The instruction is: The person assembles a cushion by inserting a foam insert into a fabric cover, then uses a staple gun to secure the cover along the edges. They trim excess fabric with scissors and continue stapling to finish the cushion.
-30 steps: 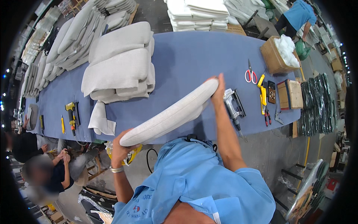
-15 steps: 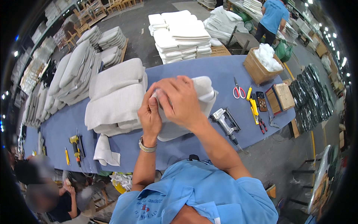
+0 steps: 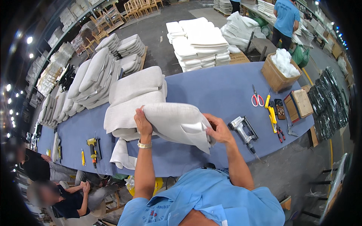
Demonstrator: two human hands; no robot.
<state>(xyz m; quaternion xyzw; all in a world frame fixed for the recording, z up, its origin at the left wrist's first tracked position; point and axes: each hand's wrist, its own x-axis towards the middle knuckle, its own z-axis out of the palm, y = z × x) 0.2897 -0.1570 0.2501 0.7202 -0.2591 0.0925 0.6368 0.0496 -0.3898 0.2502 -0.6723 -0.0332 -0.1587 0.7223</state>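
Note:
A light-grey fabric-covered seat cushion (image 3: 171, 118) is held up in front of me over the table, tilted, its loose cloth edge hanging on the right. My left hand (image 3: 143, 122) grips its left end, thumb on the top face. At the opposite end, my right hand (image 3: 220, 130) pinches the fabric edge near an open fold. Just beyond my left hand lies a stack of similar grey cushions (image 3: 132, 90). A pneumatic staple gun (image 3: 243, 132) rests on the table to the right of my right hand.
The blue-covered table (image 3: 211, 83) carries red-handled scissors (image 3: 258, 100), a yellow tool (image 3: 272, 118), pliers (image 3: 280, 135) and a carton of white stuffing (image 3: 281, 71). To the left lie a yellow staple gun (image 3: 92, 150) and a grey cloth piece (image 3: 122, 155). Two people sit lower left.
My hands were together over the cushion lying on the table; now they are apart at its two ends, and the cushion is lifted and turned. The view has shifted slightly.

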